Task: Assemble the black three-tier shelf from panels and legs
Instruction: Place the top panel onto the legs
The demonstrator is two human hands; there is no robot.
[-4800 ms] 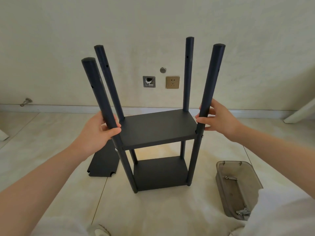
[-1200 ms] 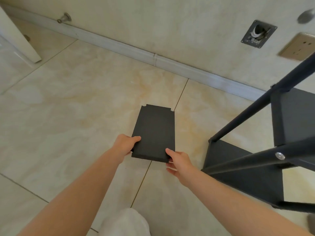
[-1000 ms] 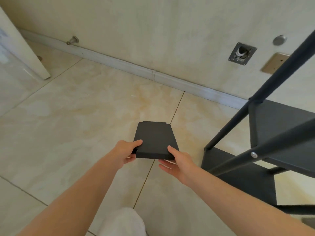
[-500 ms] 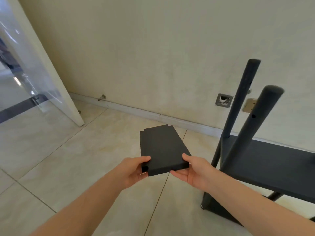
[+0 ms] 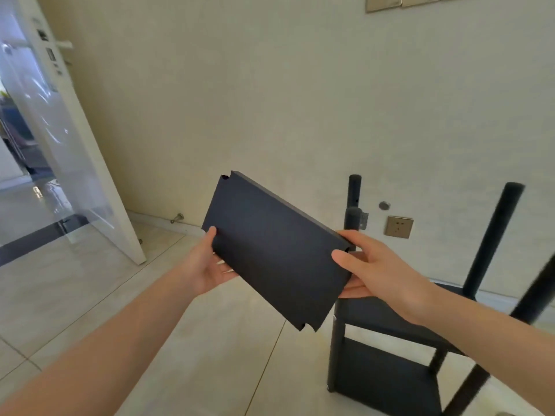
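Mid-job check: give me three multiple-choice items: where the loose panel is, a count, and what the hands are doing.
1. Where is the loose panel? A. flat on the floor. B. in the air, left of the frame. C. across the leg tops.
2. How many panels are fitted in the frame? A. none. B. two. C. three.
3. What do the hands hold? A. left hand and right hand both grip the loose panel. B. only the left grips it. C. nothing.
Key: 1B, it is tilted above the tiles; 2B, an upper panel and a lower panel sit between the legs; 3A, each thumb lies on its face.
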